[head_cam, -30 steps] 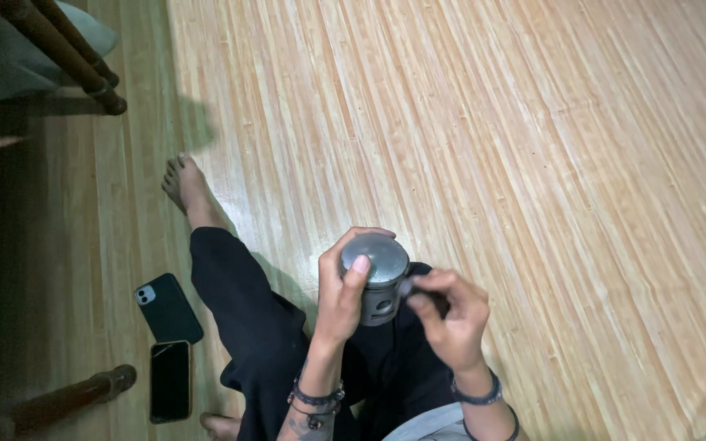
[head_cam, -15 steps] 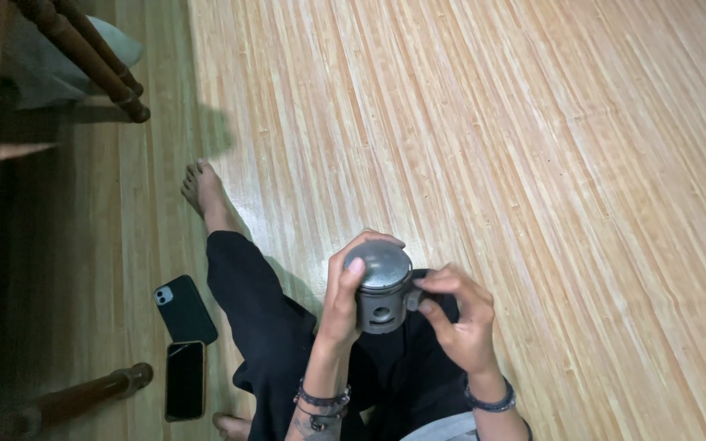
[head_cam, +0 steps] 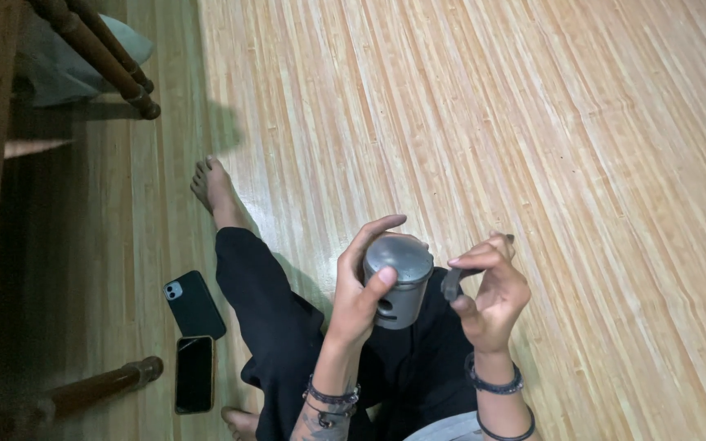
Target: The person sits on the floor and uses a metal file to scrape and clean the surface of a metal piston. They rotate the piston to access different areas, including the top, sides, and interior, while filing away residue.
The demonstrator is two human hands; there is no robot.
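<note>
Over the wooden floor (head_cam: 467,122) and the dark-trousered lap, the left hand (head_cam: 361,290) wraps a grey metal piston (head_cam: 399,282) upright, while just beside it the right hand (head_cam: 490,294) pinches a small dark pin (head_cam: 452,282), two phones (head_cam: 194,306) lying near the floor's left edge.

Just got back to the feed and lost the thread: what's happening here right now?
A person sits on a wooden floor with one leg stretched out. The left hand grips a grey metal cylinder with a domed top and a hole in its side. The right hand pinches a small dark part just beside the cylinder, not touching it. Two phones lie on the floor to the person's left, near a wooden furniture leg.
</note>
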